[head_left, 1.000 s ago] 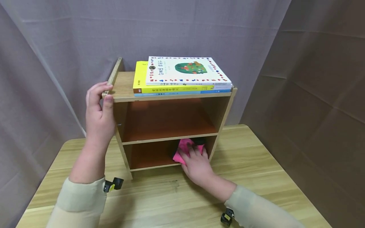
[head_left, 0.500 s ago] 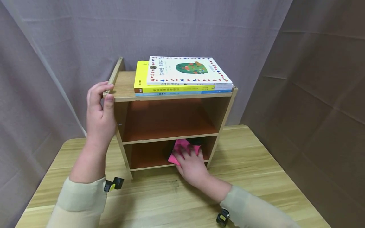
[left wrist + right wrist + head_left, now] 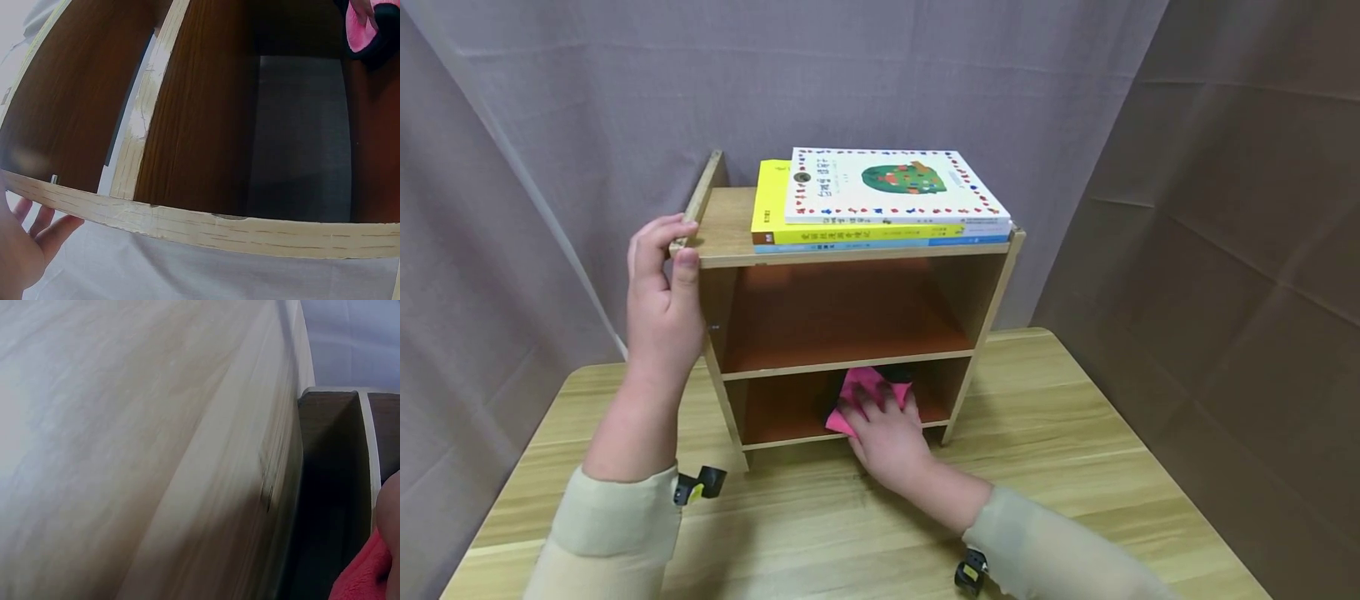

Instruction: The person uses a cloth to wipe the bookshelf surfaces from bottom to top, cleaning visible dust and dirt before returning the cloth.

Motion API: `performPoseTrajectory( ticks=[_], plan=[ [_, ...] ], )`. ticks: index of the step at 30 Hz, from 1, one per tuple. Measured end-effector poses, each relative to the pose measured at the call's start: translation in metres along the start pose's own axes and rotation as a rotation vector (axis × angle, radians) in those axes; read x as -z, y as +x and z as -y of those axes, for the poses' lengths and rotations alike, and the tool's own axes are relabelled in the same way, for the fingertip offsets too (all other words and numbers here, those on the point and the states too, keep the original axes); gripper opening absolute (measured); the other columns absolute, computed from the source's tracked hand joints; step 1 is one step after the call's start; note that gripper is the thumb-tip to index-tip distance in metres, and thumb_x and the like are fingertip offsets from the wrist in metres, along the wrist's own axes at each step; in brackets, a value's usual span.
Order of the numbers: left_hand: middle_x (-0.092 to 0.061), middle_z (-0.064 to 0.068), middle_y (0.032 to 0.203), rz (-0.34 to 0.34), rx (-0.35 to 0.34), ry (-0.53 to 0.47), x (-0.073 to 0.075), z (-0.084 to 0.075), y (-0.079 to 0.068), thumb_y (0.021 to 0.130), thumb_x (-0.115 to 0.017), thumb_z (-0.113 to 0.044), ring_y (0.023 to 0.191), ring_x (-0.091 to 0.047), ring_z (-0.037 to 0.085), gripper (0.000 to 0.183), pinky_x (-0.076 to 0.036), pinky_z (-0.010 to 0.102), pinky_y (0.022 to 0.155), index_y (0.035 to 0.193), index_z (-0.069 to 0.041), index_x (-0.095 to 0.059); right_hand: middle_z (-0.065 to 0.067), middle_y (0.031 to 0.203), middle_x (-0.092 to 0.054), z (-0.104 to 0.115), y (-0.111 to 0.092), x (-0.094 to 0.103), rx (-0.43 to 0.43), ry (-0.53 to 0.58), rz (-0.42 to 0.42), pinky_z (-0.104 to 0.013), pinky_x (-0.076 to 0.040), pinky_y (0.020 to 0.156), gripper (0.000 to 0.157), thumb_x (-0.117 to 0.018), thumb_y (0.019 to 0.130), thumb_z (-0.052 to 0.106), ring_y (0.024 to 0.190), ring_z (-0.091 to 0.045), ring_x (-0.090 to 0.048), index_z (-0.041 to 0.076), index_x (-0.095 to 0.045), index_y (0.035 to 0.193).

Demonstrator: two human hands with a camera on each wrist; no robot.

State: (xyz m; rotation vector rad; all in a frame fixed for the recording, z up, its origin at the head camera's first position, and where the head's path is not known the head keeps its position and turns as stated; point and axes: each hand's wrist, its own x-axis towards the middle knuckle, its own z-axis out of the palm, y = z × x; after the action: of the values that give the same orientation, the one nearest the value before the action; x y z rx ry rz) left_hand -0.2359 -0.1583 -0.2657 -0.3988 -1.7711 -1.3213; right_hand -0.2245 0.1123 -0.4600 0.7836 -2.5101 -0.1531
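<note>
A small wooden bookshelf (image 3: 846, 364) stands upright on the table. My left hand (image 3: 662, 308) grips the top front corner of its left side panel, thumb on the front and fingers over the outside; in the left wrist view the fingers (image 3: 56, 234) wrap behind the panel edge. My right hand (image 3: 891, 446) lies with spread fingers on a pink cloth (image 3: 842, 412) with a black side, pressing it on the lowest shelf board near the front edge. Part of the cloth is hidden under the fingers. Pink cloth (image 3: 359, 578) also shows at the lower right of the right wrist view.
Several books lie stacked on the shelf's top board: a white picture book (image 3: 895, 185) above a yellow book (image 3: 767, 200) and a blue one (image 3: 790, 248). The wood-grain table (image 3: 1075, 467) extends around the shelf. A grey curtain (image 3: 880, 75) hangs behind.
My right hand has slid left along the lowest shelf board with the pink cloth, away from the right panel. The left hand keeps its hold on the side panel.
</note>
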Motion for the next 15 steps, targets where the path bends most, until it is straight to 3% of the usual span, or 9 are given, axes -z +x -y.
performPoseTrajectory(
  ticks=[15],
  plan=[
    [-0.050,0.004,0.138,-0.003,-0.006,-0.001,-0.001,0.001,0.000,0.102,-0.051,-0.041,0.132,-0.041,0.014,0.044,-0.032,0.027,0.108,0.125,-0.005,-0.057,-0.001,0.150,-0.047,0.022,0.011,0.001,0.016,0.006,0.010,-0.072,-0.039,0.093,0.043,-0.061,0.095,0.042,0.131,-0.035,-0.046,0.030,-0.056,0.136]
  ],
)
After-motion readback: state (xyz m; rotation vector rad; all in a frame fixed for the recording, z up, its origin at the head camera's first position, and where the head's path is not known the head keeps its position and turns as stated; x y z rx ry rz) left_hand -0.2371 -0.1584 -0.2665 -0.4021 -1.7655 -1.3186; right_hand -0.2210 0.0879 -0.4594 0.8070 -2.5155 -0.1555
